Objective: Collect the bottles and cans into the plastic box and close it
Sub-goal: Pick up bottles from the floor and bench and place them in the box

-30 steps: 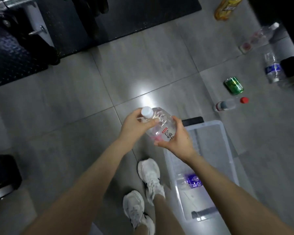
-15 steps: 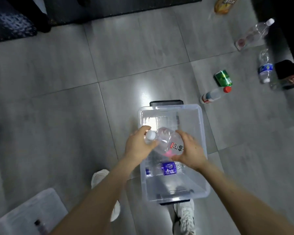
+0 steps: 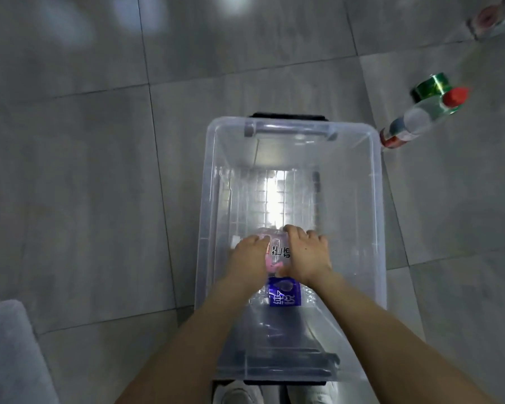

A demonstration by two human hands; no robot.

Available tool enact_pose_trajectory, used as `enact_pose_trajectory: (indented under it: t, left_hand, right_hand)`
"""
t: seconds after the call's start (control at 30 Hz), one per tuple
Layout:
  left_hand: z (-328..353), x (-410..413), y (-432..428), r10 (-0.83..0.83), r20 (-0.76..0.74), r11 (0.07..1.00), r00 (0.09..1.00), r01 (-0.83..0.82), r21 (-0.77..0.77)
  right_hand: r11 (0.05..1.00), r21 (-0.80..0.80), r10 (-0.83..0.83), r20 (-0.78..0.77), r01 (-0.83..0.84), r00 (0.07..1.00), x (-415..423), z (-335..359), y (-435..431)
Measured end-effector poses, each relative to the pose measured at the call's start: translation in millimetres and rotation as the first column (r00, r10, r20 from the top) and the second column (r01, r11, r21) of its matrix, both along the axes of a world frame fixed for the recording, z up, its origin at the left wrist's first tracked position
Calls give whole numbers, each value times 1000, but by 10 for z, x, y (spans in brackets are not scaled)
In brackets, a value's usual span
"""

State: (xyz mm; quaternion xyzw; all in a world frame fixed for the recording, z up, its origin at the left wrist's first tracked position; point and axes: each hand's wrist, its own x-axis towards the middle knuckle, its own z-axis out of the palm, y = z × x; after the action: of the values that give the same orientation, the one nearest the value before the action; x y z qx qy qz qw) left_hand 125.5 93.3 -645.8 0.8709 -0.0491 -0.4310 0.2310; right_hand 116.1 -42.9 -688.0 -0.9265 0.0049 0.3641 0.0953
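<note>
The clear plastic box (image 3: 375, 199) stands open on the grey tiled floor in front of my feet. Both my hands are down inside it. My left hand (image 3: 250, 256) and my right hand (image 3: 306, 253) grip a clear bottle (image 3: 277, 249) with black lettering and a pink mark, held low near the box floor. Just behind it, closer to me, lies a bottle with a purple label (image 3: 283, 294). Outside the box at the right lie a red-capped bottle (image 3: 417, 121) and a green can (image 3: 429, 87).
Another clear bottle (image 3: 493, 16) lies at the top right corner, blurred. The box lid (image 3: 9, 345) rests on the floor at the lower left. My white shoes (image 3: 236, 395) show under the box's near edge.
Both hands have lowered the clear bottle from above the box down into it, next to the purple-labelled bottle. My head has leaned closer over the box.
</note>
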Motion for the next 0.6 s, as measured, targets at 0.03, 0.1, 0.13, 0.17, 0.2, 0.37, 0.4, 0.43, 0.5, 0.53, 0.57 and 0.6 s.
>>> enact_pose_trajectory:
  t: [0.03, 0.1, 0.13, 0.17, 0.2, 0.37, 0.4, 0.43, 0.5, 0.53, 0.57, 0.6]
  left_hand:
    - [-124, -39, -20, 34, -41, 999, 999, -34, 9]
    - [-296, -120, -45, 92, -108, 996, 990, -90, 21]
    - [-354, -161, -47, 102, -133, 995, 986, -98, 34]
    - [-398, -191, -42, 110, -155, 994, 982, -105, 44]
    - [-416, -218, -33, 118, -169, 993, 978, -112, 47]
    - [-140, -226, 4, 283, -165, 959, 945, -280, 43]
    - [-12, -206, 3, 316, -162, 949, 935, -314, 40]
    - [136, -185, -1, 336, -157, 942, 929, -335, 32]
    - [486, -139, -34, 347, -127, 937, 929, -348, 9]
    - [683, -114, -59, 351, -104, 936, 931, -353, -1]
    - [883, -82, -92, 357, -81, 933, 931, -359, -12]
    - [1087, -46, -131, 358, -53, 933, 932, -359, -21]
  right_hand:
    - [1000, 23, 10, 1, -10, 1000, -42, -117, -12]
    - [996, 75, 45, -11, -44, 999, -137, -289, -27]
    - [993, 90, 77, -13, -75, 997, -174, -344, -31]
    - [990, 100, 106, -18, -104, 994, -194, -377, -37]
    - [987, 113, 117, -34, -113, 992, -199, -379, -47]
    - [984, 172, 62, -67, -50, 996, -180, 9, -173]
    - [982, 186, 33, -52, -23, 998, -192, 161, -208]
    - [978, 209, -5, -29, 11, 1000, -209, 338, -245]
    - [962, 263, -86, 37, 73, 996, -254, 748, -339]
    - [952, 289, -130, 67, 105, 989, -274, 979, -400]
    - [942, 308, -169, 97, 132, 981, -288, 1213, -473]
    - [937, 316, -198, 132, 148, 971, -292, 1445, -560]
